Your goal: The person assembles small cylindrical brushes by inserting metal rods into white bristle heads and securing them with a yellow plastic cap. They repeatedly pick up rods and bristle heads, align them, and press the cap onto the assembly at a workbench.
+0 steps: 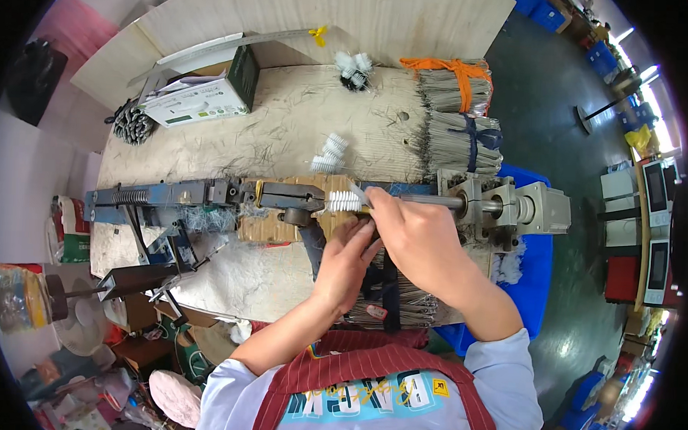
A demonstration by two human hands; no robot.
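Observation:
A white twisted-wire brush [343, 201] lies in line between the dark metal clamp [288, 195] of a bench machine and its steel spindle [434, 201]. My right hand [415, 231] is closed at the brush's right end, thumb and forefinger pinched by a pale flat bit of bristle. Just below the brush, my left hand [345, 262] has its fingers pressed together, tips close to the right fingers. Whatever those left fingertips hold, if anything, is hidden. Beyond the clamp on the bench lie a loose white spiral brush [330, 154] and a black-and-white brush cluster [353, 70].
Tied wire bundles [464, 139] lie at the back right, with another bundle [402, 300] near my body. A motor block [545, 209] ends the machine on the right, above a blue bin [534, 290]. An open carton [204, 96] stands back left. Bristle scraps litter the bench [287, 99].

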